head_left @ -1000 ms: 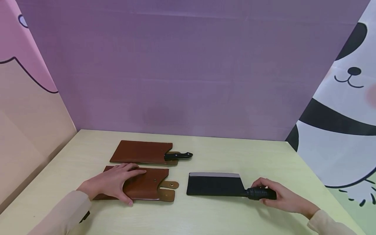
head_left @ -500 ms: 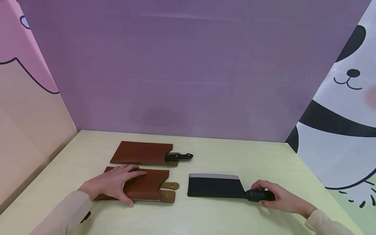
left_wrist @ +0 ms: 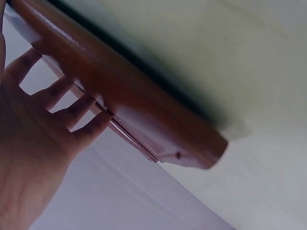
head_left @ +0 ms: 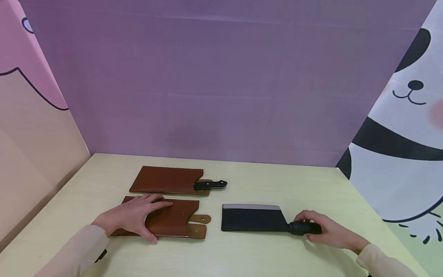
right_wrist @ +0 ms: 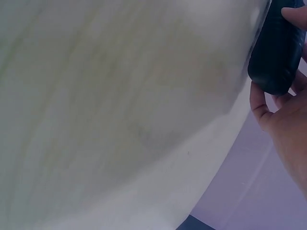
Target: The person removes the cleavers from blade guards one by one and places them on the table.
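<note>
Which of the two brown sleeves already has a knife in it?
The farther brown sleeve: a black handle sticks out of it. The nearer sleeve, under the left hand, shows only its straps.

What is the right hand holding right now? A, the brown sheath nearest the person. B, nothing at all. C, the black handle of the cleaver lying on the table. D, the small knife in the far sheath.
C: the right hand curls round the black handle of the cleaver, which lies flat on the table.

Pale wooden table (head_left: 242,173) before purple wall (head_left: 214,77), panda panel (head_left: 401,154).
</note>
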{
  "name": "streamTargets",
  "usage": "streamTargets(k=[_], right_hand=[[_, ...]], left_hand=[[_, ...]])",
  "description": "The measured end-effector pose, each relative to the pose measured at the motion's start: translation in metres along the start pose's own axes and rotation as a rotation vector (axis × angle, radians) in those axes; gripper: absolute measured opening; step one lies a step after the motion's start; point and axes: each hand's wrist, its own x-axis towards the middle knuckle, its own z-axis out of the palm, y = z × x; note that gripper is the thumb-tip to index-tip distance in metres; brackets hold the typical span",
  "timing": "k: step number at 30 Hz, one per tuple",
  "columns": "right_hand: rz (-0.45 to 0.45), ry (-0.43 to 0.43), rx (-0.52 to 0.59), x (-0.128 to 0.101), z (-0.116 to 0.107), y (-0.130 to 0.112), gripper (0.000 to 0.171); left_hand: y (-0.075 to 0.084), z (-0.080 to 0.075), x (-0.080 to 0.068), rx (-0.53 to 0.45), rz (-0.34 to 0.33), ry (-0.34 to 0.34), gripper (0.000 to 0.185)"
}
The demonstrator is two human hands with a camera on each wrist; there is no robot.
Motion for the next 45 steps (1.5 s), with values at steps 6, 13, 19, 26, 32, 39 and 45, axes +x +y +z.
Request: streamTargets(k=[6,13,19,26,32,39,45], right_hand=[[-0.005,0.018,-0.028,-0.001,0.002,0.002,0.041],[0.031,0.009,-0.043,-0.001,0.001,-0.001,0.038],[0.078,-0.023,-0.054,0.001,-0.002,-0.004,0.037],[0.119,-0.065,-0.069,0.005,-0.008,-0.008,0.038],[0.151,-0.055,-0.055,0.013,-0.014,-0.013,0.041],[0.152,-0.001,-0.103,0.025,-0.013,-0.017,0.041],[0.169,0.034,-0.111,0.041,-0.007,-0.019,0.041]], left_hand=[[0.000,0.001,0.001,0.002,-0.010,-0.011,0.099],[0.002,-0.001,-0.001,-0.010,-0.021,-0.021,0.100],[0.002,-0.001,-0.002,-0.023,-0.020,-0.025,0.103],[0.003,-0.006,-0.003,-0.049,-0.027,-0.054,0.103],[0.004,-0.013,-0.003,-0.070,0.009,-0.023,0.099],[0.003,-0.017,0.000,-0.075,0.000,0.011,0.092],[-0.002,-0.014,0.008,-0.012,0.016,0.078,0.086]])
